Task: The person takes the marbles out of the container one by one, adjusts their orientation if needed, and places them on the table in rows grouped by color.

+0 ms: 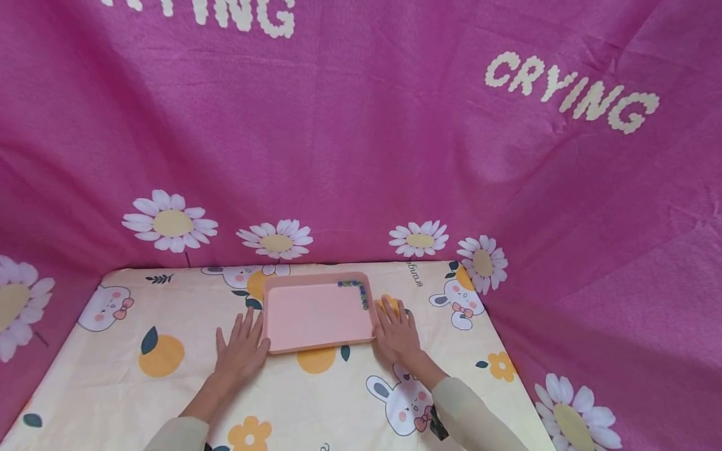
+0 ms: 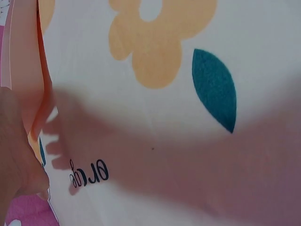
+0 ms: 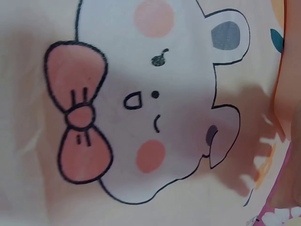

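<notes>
A shallow pink tray point(image 1: 318, 316) lies on the patterned tablecloth. Inside it, small blue and green round pieces point(image 1: 363, 294) form an L-shaped line along the back right corner; they are too small to tell their kind. My left hand point(image 1: 242, 351) is at the tray's left front corner, fingers spread and fairly straight, the thumb side by the rim. At the right side, my right hand point(image 1: 399, 335) has its fingers extended beside the wall. Each wrist view catches only part of a hand, the left hand point(image 2: 19, 155) and the right hand point(image 3: 292, 174), close to the tray's outer wall.
The cream tablecloth point(image 1: 316, 401) carries printed rabbits, oranges and flowers. Magenta fabric point(image 1: 350, 138) with daisies and lettering hangs behind the table and along both sides.
</notes>
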`<state>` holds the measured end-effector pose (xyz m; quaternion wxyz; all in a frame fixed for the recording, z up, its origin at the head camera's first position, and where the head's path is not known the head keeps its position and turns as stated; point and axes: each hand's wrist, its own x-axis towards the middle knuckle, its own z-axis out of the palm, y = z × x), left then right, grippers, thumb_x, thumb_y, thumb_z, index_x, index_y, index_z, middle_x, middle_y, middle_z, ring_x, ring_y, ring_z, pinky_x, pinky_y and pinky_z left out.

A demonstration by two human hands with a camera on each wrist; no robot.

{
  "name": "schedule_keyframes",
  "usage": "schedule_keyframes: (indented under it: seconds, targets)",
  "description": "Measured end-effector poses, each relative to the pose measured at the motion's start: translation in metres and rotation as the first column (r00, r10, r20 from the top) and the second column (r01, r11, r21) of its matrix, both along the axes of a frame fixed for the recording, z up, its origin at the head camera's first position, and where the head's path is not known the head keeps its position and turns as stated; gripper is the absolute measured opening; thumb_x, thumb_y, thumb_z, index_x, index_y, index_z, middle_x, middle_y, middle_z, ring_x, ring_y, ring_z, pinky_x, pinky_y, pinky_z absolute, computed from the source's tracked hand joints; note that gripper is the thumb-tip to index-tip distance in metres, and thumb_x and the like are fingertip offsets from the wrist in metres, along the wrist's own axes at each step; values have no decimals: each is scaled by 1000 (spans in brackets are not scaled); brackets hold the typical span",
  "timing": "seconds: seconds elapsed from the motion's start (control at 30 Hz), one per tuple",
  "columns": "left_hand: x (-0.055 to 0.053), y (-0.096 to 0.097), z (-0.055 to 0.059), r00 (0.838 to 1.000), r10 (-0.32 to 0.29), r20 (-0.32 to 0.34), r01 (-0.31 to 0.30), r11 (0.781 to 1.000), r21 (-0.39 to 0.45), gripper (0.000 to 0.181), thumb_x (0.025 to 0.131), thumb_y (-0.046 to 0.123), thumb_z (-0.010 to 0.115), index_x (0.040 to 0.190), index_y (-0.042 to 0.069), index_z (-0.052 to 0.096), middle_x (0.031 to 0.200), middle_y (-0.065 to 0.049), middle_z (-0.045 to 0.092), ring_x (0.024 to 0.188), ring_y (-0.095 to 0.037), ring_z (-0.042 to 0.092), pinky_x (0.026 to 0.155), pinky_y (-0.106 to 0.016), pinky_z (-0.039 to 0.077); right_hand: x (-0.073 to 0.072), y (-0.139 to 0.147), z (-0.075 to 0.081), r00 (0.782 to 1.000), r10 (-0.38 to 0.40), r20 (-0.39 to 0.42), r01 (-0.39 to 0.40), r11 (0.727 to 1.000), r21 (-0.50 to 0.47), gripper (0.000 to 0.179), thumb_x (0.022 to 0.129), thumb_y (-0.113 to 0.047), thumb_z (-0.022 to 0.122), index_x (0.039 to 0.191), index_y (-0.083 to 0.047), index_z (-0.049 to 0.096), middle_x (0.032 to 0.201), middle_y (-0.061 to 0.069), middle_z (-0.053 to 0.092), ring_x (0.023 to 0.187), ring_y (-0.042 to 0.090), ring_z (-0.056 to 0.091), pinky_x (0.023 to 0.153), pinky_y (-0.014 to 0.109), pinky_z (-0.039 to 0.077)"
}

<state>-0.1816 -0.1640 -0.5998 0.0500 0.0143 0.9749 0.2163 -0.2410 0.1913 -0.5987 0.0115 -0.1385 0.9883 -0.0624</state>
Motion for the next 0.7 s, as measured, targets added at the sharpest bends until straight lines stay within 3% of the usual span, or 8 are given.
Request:
schedule_keyframes:
  seconds: [0.7]
  targets:
    - [3,11,-3,999,-5,39,6,1000,-22,66,105,37,38,158,3,18,163,-23,5,148,-45,-1,108,-70,-13,10,9,-4,999,-29,25,29,1000,-1,55,107,-38,29,158,-16,29,164,10,18,148,42,11,115,62,16]
